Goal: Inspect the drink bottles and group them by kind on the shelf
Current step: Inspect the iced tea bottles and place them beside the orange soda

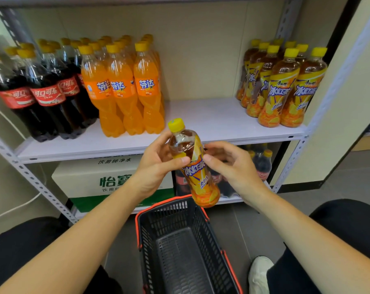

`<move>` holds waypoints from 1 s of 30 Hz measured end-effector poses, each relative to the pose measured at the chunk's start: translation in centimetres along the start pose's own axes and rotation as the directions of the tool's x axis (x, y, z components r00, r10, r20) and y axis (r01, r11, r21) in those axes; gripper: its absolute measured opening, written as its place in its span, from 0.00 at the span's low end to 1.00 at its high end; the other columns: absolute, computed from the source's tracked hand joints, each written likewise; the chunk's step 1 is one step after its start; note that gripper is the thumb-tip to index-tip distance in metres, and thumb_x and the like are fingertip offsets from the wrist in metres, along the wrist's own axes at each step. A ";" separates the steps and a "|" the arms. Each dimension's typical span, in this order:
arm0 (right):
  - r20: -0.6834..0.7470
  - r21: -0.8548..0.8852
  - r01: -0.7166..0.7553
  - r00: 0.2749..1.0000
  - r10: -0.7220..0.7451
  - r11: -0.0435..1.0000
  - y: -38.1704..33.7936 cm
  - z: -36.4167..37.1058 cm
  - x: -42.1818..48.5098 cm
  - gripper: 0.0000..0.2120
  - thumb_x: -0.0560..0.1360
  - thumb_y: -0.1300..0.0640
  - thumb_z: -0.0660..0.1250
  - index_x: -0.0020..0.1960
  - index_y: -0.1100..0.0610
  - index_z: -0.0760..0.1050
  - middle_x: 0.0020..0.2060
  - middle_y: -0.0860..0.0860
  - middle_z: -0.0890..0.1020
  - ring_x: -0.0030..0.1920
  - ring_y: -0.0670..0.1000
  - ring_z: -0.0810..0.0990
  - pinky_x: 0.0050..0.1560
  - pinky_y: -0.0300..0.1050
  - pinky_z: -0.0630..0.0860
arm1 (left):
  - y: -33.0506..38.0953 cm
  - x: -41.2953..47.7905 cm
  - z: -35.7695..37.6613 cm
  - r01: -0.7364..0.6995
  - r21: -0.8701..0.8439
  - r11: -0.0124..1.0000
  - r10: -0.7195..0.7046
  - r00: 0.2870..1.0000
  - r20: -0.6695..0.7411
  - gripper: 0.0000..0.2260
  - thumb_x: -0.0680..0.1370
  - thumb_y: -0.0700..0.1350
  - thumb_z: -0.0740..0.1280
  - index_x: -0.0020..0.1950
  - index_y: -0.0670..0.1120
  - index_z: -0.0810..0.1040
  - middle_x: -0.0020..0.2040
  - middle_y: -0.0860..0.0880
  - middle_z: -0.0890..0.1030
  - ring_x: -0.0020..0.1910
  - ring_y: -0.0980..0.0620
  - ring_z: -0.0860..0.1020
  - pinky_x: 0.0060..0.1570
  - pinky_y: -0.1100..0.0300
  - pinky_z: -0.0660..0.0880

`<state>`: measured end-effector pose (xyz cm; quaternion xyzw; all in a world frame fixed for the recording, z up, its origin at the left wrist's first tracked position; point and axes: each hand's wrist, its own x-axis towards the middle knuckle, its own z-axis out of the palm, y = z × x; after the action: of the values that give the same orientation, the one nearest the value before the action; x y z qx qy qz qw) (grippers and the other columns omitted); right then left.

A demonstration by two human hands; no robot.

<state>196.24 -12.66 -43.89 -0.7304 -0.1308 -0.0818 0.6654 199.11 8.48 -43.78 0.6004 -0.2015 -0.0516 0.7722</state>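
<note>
At the centre of the frame, both hands hold one iced tea bottle above the black basket, which sits at the bottom centre and looks empty. The bottle leans, its yellow cap toward the upper left and its base toward the lower right. The left hand is wrapped around the upper body just below the neck, thumb laid across the label. The right hand meets the bottle at mid-label with its thumb touching the side; its other fingers curl loosely behind, so how firmly it grips I cannot tell.

The bottle looks full or nearly so (dark tea reaches up to the shoulder), so it should feel fairly heavy for its size. The thin plastic wall will give a little under a squeeze, and the glossy wrap label is likely slick. The waist of the label, where the body narrows, seems the surest hold, with one hand enough to carry it.

On the shelf, the matching tea bottles stand at the upper right. The orange soda bottles and cola bottles stand at the upper left, with bare shelf between the soda and the tea.
</note>
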 end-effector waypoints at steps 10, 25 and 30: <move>-0.103 -0.011 0.181 0.978 -0.181 0.983 -0.7 0.4 -0.1 0.12 0.72 0.63 0.78 0.50 0.49 0.83 0.40 0.49 0.85 0.41 0.46 0.84 0.46 0.38 0.80 | 0.0 -0.3 1.1 -0.050 0.201 0.978 0.056 0.998 -0.021 0.33 0.67 0.34 0.79 0.70 0.46 0.73 0.58 0.53 0.85 0.56 0.54 0.83 0.52 0.61 0.79; 0.104 0.406 -0.073 0.994 0.033 0.911 -2.0 -0.5 0.0 0.16 0.73 0.76 0.68 0.55 0.61 0.82 0.41 0.51 0.85 0.44 0.48 0.84 0.47 0.40 0.81 | -0.1 0.0 0.7 -0.012 0.090 0.996 0.018 0.998 -0.066 0.36 0.66 0.38 0.79 0.73 0.43 0.72 0.61 0.45 0.83 0.62 0.37 0.80 0.63 0.40 0.77; 0.105 0.344 -0.039 0.994 0.003 0.938 -2.0 -0.4 -0.3 0.17 0.71 0.70 0.72 0.55 0.56 0.84 0.43 0.51 0.86 0.46 0.49 0.84 0.50 0.41 0.81 | 0.0 0.0 0.5 0.002 0.060 0.998 0.003 0.997 -0.075 0.36 0.66 0.40 0.79 0.73 0.42 0.71 0.61 0.42 0.83 0.60 0.40 0.81 0.62 0.42 0.77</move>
<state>195.40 -12.88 -42.01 -0.6067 -0.1695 -0.0125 0.7765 198.96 8.06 -43.67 0.6248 -0.1738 -0.0228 0.7608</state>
